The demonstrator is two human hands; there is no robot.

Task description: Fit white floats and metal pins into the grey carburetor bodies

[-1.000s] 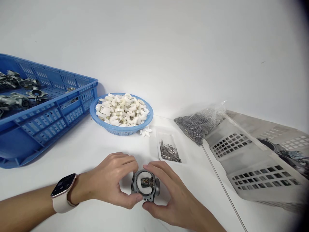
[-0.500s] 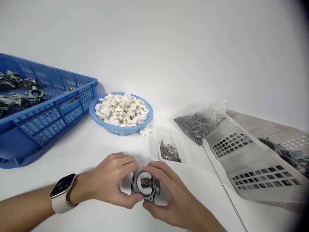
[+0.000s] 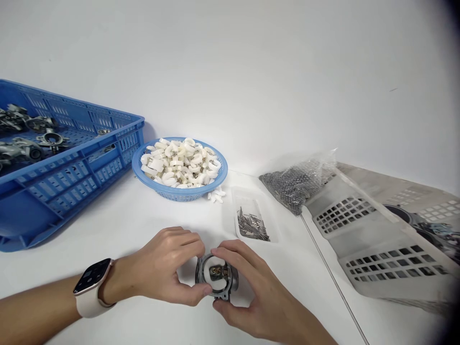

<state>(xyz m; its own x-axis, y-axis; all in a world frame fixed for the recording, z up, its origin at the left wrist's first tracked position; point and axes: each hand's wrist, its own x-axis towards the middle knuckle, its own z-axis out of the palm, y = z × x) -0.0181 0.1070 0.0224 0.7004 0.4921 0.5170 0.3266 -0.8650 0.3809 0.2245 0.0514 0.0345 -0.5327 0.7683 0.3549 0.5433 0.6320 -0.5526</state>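
A metal carburetor body point(image 3: 228, 289) is held between both hands low in the middle of the head view, its round opening facing up. Inside the opening sits a white C-shaped float point(image 3: 208, 274) around brass parts. My left hand point(image 3: 168, 268) grips the left side of the body, thumb at its lower left edge. On the right side, my right hand point(image 3: 255, 292) has its fingers on the upper rim and its thumb below. A watch with a pale band is on the left wrist.
A blue crate point(image 3: 89, 153) of metal bodies stands at left. Beside it is a blue basket point(image 3: 181, 193) of white floats. A clear tray point(image 3: 251, 197) holds metal pins. Right are a bubble-wrap bag point(image 3: 294, 184), a thin rod point(image 3: 332, 278) and a grey crate point(image 3: 338, 244).
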